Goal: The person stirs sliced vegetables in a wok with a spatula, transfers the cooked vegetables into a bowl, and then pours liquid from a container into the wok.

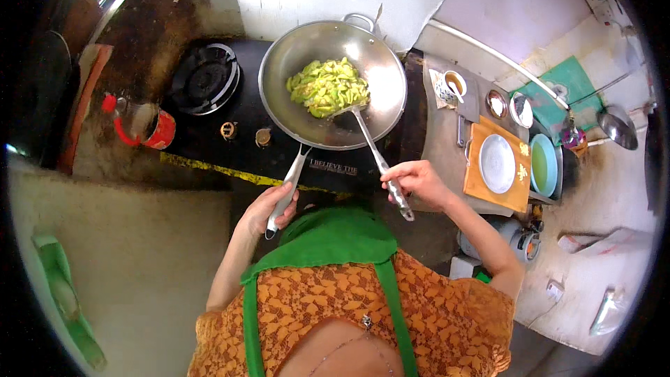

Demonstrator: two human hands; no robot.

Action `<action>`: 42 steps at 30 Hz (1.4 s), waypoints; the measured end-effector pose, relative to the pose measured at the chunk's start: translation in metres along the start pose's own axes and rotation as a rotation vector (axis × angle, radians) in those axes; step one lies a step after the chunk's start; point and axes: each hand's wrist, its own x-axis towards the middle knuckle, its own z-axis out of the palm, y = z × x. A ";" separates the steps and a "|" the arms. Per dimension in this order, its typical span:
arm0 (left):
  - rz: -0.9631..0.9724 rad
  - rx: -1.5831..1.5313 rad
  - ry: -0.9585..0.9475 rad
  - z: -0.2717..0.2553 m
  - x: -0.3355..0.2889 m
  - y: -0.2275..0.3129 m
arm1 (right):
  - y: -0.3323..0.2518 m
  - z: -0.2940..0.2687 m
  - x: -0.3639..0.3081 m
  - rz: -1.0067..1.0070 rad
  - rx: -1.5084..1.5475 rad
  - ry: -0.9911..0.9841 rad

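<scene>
Wrapped around the handle (pixel 296 167) of the wok (pixel 382 91), our left hand (pixel 262 206) holds it, and our right hand (pixel 421 183) grasps the spatula (pixel 370 141). The wok sits near the right edge of the black stove (pixel 202 139), green slices (pixel 324 85) heaped inside — the blade (pixel 346 110) at their near edge. To stir well, we should brace the handle, slide the blade low under the slices — and turn them gently.

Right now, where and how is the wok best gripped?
Best, I'd judge, by its long handle, coming from the near side: it juts off the near edge of the wok, and the left hand wraps it. The loop stands on the far side, likely a harder reach.
</scene>
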 end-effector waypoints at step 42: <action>0.000 0.081 0.036 0.007 0.006 -0.004 | 0.043 0.026 0.011 -0.289 -0.665 0.468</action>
